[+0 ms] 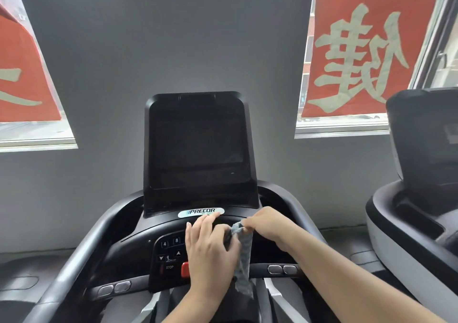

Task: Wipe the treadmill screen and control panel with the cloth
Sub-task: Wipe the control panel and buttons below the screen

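Cloth (244,255) hung pinched by the right hand (266,224) while the spread left hand (210,248) risked pressing buttons (171,244) on the panel (133,245).

The left hand (210,248) reaches in from 6 o'clock, palm down, fingers straight toward 12. The right forearm enters from 4 o'clock; the right hand (266,223), at the left's 2 o'clock, pinches the cloth (244,255).

One screen (198,146). Below the screen: one control panel (171,253), one cloth (244,255), one left hand (210,253), one right hand (266,223), one red button (184,269), four oval sensors (275,270). Flanking it, two red banners (366,49); right of it, one second console (426,136)
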The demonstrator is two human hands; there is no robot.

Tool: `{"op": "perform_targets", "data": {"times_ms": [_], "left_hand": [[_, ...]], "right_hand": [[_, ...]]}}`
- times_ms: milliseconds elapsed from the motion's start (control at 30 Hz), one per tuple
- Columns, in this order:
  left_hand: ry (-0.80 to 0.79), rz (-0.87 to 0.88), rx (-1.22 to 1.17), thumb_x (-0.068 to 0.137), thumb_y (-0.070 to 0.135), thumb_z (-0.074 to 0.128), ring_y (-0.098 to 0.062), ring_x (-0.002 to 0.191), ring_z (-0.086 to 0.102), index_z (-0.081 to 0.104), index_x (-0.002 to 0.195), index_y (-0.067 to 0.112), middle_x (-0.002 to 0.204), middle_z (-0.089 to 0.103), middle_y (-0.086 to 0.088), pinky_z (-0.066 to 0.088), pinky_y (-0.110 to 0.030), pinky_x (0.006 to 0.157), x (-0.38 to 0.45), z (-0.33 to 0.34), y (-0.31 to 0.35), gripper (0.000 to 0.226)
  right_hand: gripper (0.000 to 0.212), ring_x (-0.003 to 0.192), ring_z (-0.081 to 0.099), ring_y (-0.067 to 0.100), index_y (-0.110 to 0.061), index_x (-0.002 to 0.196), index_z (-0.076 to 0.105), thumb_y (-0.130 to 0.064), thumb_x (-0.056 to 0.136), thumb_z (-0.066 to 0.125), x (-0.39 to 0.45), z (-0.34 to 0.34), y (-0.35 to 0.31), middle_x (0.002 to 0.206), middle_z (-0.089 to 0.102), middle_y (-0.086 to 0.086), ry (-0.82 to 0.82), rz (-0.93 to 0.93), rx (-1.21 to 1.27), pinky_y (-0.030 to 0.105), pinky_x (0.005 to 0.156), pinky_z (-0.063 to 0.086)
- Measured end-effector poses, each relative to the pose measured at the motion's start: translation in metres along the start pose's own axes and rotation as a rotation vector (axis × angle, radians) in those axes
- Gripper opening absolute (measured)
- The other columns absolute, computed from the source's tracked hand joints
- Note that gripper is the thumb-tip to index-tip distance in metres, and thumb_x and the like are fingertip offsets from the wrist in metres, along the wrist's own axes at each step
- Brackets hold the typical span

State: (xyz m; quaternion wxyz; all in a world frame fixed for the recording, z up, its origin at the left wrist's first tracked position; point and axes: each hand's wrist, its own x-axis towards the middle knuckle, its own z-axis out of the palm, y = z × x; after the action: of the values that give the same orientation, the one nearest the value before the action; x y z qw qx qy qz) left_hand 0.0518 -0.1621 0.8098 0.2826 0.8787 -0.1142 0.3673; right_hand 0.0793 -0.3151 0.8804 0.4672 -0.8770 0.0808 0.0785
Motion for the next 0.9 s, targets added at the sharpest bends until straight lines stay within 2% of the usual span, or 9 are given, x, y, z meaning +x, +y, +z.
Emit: {"op": "perform_targets", "data": {"times_ms": [33,100,200,267,433,567,667,800,900], "left_hand": [[-0.003,-0.011,-0.042,0.083,0.037,0.059,-0.024,0.119,0.055,0.069,0.081,0.018,0.121,0.064,0.001,0.04,-0.058,0.104,0.003,0.001,-0.001,0.021],[-0.011,-0.068,-0.142,0.082,0.026,0.071,-0.017,0.117,0.052,0.072,0.086,0.017,0.118,0.064,0.006,0.044,-0.052,0.102,0.007,0.002,-0.004,0.01],[-0.094,-0.148,-0.24,0.082,0.021,0.078,-0.004,0.121,0.043,0.072,0.089,0.023,0.122,0.058,0.018,0.039,-0.039,0.107,0.009,-0.006,-0.011,0.01],[-0.17,-0.162,-0.297,0.083,0.025,0.077,0.003,0.126,0.037,0.07,0.089,0.031,0.125,0.056,0.023,0.039,-0.035,0.108,0.003,-0.013,-0.018,0.011],[-0.283,-0.153,-0.313,0.076,0.048,0.064,-0.006,0.135,0.036,0.071,0.088,0.038,0.128,0.054,0.03,0.033,-0.027,0.109,-0.031,-0.027,-0.043,0.017],[-0.317,-0.171,-0.257,0.077,0.049,0.063,-0.007,0.136,0.036,0.068,0.09,0.042,0.131,0.051,0.031,0.027,-0.02,0.106,-0.063,-0.043,-0.068,0.016],[-0.275,-0.267,-0.213,0.076,0.05,0.062,-0.002,0.131,0.04,0.07,0.086,0.039,0.128,0.055,0.028,0.027,-0.014,0.105,-0.095,-0.056,-0.09,0.017],[-0.281,-0.336,-0.138,0.079,0.047,0.062,-0.015,0.127,0.047,0.067,0.087,0.039,0.127,0.057,0.019,0.037,-0.04,0.106,-0.166,-0.062,-0.122,0.012],[-0.279,-0.412,-0.053,0.081,0.034,0.076,-0.02,0.132,0.043,0.072,0.088,0.03,0.131,0.057,0.006,0.029,-0.05,0.114,-0.221,-0.056,-0.136,0.008]], "right_hand": [[0.032,0.063,0.047,0.02,-0.014,0.056,0.064,-0.024,0.087,0.064,0.003,-0.006,0.005,0.056,0.049,-0.003,0.01,-0.054,-0.047,0.032,0.062,0.038],[0.014,0.099,0.064,0.024,-0.013,0.088,0.074,-0.022,0.088,0.063,0.012,-0.018,0.019,0.091,0.069,0.001,-0.003,-0.191,-0.192,0.036,0.087,0.049],[0.054,0.141,0.035,0.007,-0.028,0.138,0.054,-0.023,0.087,0.069,0.011,-0.027,0.042,0.139,0.047,-0.014,-0.221,-0.397,-0.335,0.03,0.116,0.029],[0.068,0.149,0.015,0.003,-0.038,0.147,0.041,-0.03,0.086,0.071,0.01,-0.021,0.055,0.155,0.031,-0.01,-0.322,-0.473,-0.364,0.028,0.121,0.019],[0.077,0.15,-0.003,0.008,-0.042,0.152,0.031,-0.042,0.086,0.071,0.025,0.024,0.086,0.16,0.01,-0.015,-0.268,-0.699,-0.551,0.033,0.123,-0.005],[0.035,0.151,0.015,0.017,-0.032,0.112,0.07,-0.042,0.08,0.061,0.026,0.064,0.107,0.157,0.035,-0.005,-0.241,-0.809,-0.481,0.052,0.124,0.005],[0.026,0.141,0.03,0.007,-0.028,0.093,0.072,-0.044,0.078,0.056,0.011,0.094,0.125,0.14,0.051,-0.012,-0.197,-0.759,-0.312,0.049,0.124,0.013],[0.011,0.13,0.046,0.013,-0.03,0.087,0.067,-0.037,0.079,0.064,-0.019,0.148,0.16,0.126,0.06,-0.01,-0.096,-0.803,-0.32,0.053,0.115,0.034],[0.012,0.13,0.048,0.025,-0.024,0.086,0.067,-0.025,0.077,0.075,-0.041,0.192,0.192,0.13,0.059,0.001,-0.038,-0.823,-0.394,0.053,0.113,0.035]]}}
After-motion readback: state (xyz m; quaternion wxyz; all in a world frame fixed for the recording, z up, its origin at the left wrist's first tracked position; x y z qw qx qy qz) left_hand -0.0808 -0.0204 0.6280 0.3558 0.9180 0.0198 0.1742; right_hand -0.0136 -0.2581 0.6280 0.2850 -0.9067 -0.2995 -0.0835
